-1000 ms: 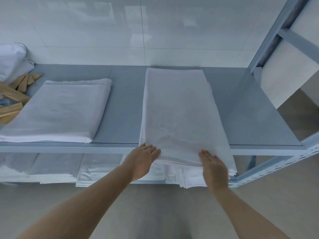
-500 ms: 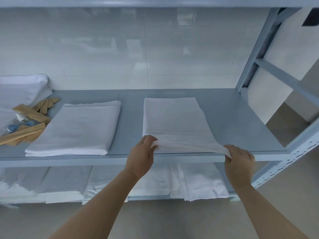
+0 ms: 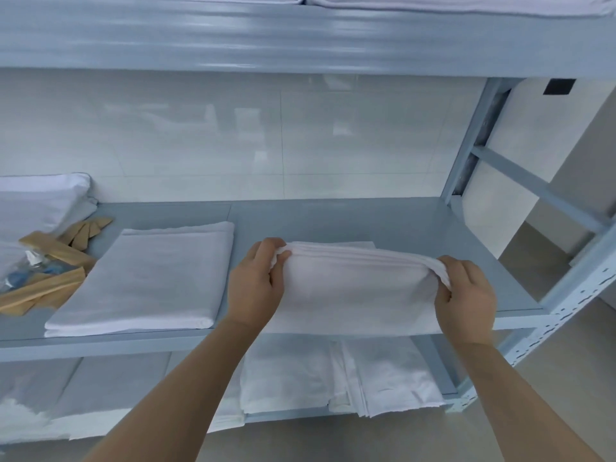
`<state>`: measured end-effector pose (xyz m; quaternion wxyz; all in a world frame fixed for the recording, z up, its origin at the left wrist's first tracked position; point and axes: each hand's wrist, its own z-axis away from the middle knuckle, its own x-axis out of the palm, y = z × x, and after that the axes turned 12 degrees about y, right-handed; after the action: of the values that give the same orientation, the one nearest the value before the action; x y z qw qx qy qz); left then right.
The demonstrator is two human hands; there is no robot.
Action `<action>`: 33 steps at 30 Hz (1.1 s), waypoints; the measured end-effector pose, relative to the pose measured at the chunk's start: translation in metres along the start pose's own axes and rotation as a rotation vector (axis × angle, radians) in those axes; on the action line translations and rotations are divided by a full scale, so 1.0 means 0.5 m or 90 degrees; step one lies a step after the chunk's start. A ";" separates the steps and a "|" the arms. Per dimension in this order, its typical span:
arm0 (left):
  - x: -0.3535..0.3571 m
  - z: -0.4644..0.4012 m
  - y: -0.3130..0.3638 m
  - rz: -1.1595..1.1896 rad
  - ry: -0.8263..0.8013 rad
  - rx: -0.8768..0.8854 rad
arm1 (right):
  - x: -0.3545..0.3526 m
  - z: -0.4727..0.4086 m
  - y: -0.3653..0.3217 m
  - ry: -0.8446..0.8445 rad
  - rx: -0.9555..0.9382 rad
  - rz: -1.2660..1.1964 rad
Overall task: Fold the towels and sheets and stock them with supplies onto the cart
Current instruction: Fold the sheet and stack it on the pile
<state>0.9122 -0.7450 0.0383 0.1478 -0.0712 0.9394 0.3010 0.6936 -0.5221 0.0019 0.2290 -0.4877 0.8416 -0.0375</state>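
Grey-blue metal shelf unit (image 3: 383, 218), middle shelf bearing 1 flat folded white sheet (image 3: 143, 278), wooden hangers (image 3: 43, 288) and pillow (image 3: 36, 201) at left, folded white linens on lower shelf (image 3: 336, 371), more on top shelf (image 3: 466, 3)

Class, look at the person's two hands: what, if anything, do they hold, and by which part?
Both hold the white folded cloth sheet by its lifted edge: left hand at the left corner, right hand at the right.
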 end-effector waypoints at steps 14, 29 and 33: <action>0.205 -0.141 -0.163 -0.052 -0.011 -0.008 | 0.281 -0.122 0.068 -0.085 0.099 -0.144; 0.474 -0.015 -0.534 -0.205 -0.347 -0.379 | 0.655 0.084 0.197 -0.481 0.210 -0.040; 0.468 -0.008 -0.543 -0.164 -0.322 -0.366 | 0.649 0.070 0.212 -0.519 0.210 -0.038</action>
<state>0.7505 -0.9772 -0.1813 0.3850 -0.1509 0.7341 0.5387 0.4869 -0.7333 -0.1729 0.6157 -0.4434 0.6511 0.0175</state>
